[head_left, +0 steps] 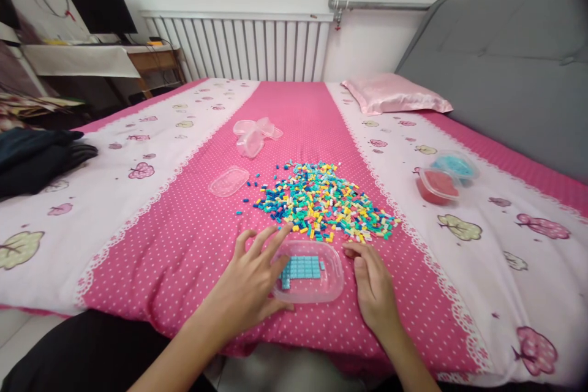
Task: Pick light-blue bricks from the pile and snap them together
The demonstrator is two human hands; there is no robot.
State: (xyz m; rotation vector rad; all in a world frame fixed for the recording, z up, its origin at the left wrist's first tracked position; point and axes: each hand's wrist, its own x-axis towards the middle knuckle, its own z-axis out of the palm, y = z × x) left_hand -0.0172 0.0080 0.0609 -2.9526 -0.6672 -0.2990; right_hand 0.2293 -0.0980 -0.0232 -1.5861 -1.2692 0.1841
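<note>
A clear plastic container stands on the pink bedspread close in front of me. Inside it, small light-blue building bricks lie in a flat block, with one loose brick to the right. My left hand reaches over the container's left side with its fingers spread, one fingertip at the block's left end. Just right of the container, my right hand has its fingers curled in; anything inside them is hidden. Beyond both hands spreads a pile of mixed coloured bricks.
A clear lid lies left of the pile, with several more clear lids behind it. To the right stand a container of red bricks and one of blue bricks. Dark clothing rests at the left; a pillow lies at the back.
</note>
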